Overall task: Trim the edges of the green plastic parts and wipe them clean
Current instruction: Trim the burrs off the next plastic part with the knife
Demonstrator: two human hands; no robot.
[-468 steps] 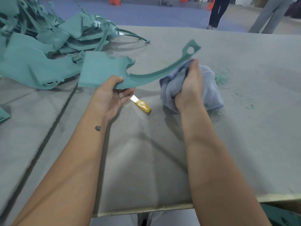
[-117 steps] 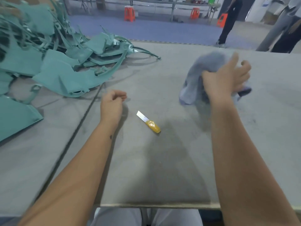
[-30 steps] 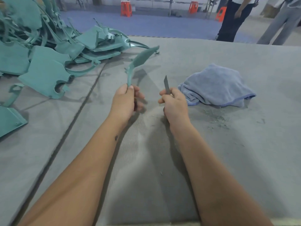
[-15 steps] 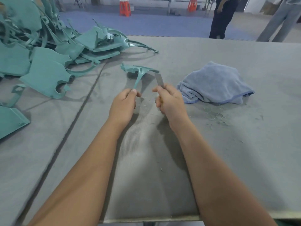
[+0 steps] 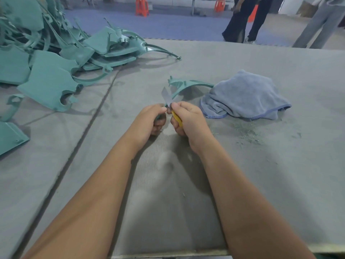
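Head view: left hand grips curved green part, right hand grips knife; blade beside left fingertips, slip risks cut.

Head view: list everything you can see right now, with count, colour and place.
held green part: one, teal, in the left grip, arching toward the cloth
knife: one, grey blade, yellow handle, in the right grip, blade against the part
cloth: one, blue-grey, crumpled right of the hands
pile of green parts: many, teal, far left
shavings: scattered, greenish, near the cloth
table: one, grey
stools: at least two, orange, background floor
bystanders: at least two, legs only, background
left hand: closed on the part
right hand: closed on the knife
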